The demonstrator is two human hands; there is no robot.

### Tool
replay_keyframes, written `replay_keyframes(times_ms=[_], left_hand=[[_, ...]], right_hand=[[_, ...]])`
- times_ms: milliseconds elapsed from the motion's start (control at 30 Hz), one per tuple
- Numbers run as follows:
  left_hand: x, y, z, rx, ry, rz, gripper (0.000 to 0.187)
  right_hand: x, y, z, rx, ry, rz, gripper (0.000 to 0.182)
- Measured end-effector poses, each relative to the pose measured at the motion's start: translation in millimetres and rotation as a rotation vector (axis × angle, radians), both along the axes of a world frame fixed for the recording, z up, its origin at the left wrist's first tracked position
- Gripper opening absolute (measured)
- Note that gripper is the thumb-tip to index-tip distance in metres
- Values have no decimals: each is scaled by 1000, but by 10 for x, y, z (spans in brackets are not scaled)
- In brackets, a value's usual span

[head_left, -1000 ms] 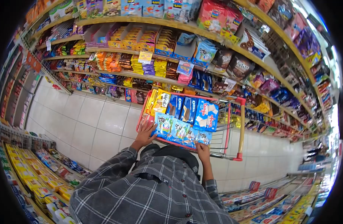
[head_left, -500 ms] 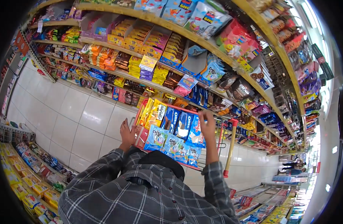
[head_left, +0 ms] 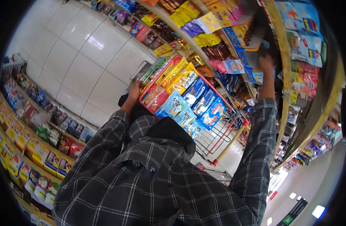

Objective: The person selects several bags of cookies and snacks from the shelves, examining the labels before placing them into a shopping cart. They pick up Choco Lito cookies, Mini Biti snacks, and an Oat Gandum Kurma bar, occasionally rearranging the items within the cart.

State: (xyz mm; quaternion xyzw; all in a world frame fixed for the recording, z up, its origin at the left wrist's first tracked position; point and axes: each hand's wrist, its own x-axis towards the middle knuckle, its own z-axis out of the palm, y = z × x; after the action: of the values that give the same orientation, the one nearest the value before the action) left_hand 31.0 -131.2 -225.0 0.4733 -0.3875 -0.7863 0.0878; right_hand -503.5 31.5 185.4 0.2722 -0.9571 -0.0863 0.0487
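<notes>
My left hand [head_left: 133, 92] at 10 o'clock, against the outer end of the shopping cart [head_left: 225, 136]; fingers slightly bent, can't tell if they grip the frame. My right hand [head_left: 266, 61] at 2 o'clock, arm stretched out, fingers inside a shelf box [head_left: 252, 59]. A bit of light blue shows by the fingertips; too dark to tell whether they're closed on anything. Cart lies just right of centre, tilted in my view. Inside: yellow packets [head_left: 183, 80], red packets [head_left: 156, 98], dark blue packets [head_left: 197, 92], light blue packets [head_left: 177, 104] nearest me. Cart handle [head_left: 230, 144] at 4 o'clock.
</notes>
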Motion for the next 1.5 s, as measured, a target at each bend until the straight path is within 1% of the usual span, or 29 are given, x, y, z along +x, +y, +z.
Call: replay_keyframes(times_ms=[33, 67, 100, 133, 167, 200, 233, 300, 333, 367, 400, 500, 533, 633, 700, 733, 767, 833, 900, 933, 967, 1033, 1067, 1167, 1233, 1267, 1367, 1400, 1500], left_hand=[[153, -29, -61, 13, -29, 2, 53], [307, -67, -128, 24, -53, -2, 52], [465, -130, -211, 32, -75, -11, 52], [711, -195, -396, -62, -163, -126, 49], [923, -250, -401, -106, -261, -176, 47], [1157, -316, -463, -122, -364, -245, 46], [1440, -313, -670, -185, -354, -190, 47], [1999, -402, -974, -215, -518, -317, 50], [2282, -435, -1182, -247, -573, -364, 52], [2522, -509, -1295, -285, -627, -477, 52], [2635, -597, -1193, -279, -659, -573, 51], [2756, -749, -1090, -345, -635, -560, 50], [2636, -817, -928, -304, -630, -556, 45], [2012, -890, -277, -442, -342, -230, 34], [1423, -1012, 343, -626, -214, -244, 30], [1093, -1016, 694, -656, -115, -212, 28], [764, -976, 1037, -683, -14, -178, 27], [201, -795, 1655, -641, 234, -253, 31], [-251, -551, 2475, -663, 454, -512, 40], [-415, -391, 2792, -664, 555, -587, 44], [-546, -256, 3012, -665, 661, -662, 48], [-717, -69, 3228, -570, 732, -776, 51], [-757, -12, 3274, -519, 768, -832, 53], [-728, -56, 3169, -347, 525, -1046, 54], [-624, -67, 3027, -190, 460, -935, 53], [-561, -97, 2983, -140, 416, -893, 53], [-374, -135, 2875, -95, 374, -809, 53], [-322, -131, 2869, -93, 371, -812, 53], [-184, -129, 2836, -36, 355, -826, 52]], right_hand=[[-150, 79, -104, -10, -29, -10, 51], [-375, 212, -261, 49, 101, -30, 50], [-286, 167, -257, 81, 166, 23, 49], [-115, 102, -155, 115, 233, 71, 48], [89, 33, -49, 149, 302, 118, 47], [290, -9, -10, 133, 429, 181, 36], [383, -7, 24, 84, 436, 233, 32], [596, -19, 137, -21, 455, 328, 26], [852, -104, 225, -4, 509, 342, 23], [967, -101, 250, -15, 520, 363, 24], [1062, -46, 268, -24, 530, 380, 26], [1386, 53, 345, -70, 534, 359, 29], [1500, 105, 340, -98, 544, 343, 29], [2023, 225, 376, -202, 508, 244, 30], [2365, 362, 440, -251, 470, 183, 30], [2486, 476, 438, -321, 414, 148, 26], [2652, 544, 466, -291, 430, 123, 23], [3027, 574, 518, -232, 462, 78, 18], [3307, 621, 537, -322, 225, 152, 14], [3441, 620, 532, -369, 105, 185, 13], [3567, 552, 514, -398, -11, 225, 11], [3696, 497, 373, -475, -201, 328, 13], [3737, 450, 286, -517, -284, 352, 13], [3776, 329, -56, -703, -392, 314, 19], [3824, 295, -463, -1008, -391, 174, 33], [3899, 250, -591, -1078, -295, 96, 45], [4249, 242, -1012, -1504, -947, -382, 47], [4337, 247, -953, -1548, -1215, -581, 47], [4477, 228, -1187, -1605, -1293, -578, 43]])
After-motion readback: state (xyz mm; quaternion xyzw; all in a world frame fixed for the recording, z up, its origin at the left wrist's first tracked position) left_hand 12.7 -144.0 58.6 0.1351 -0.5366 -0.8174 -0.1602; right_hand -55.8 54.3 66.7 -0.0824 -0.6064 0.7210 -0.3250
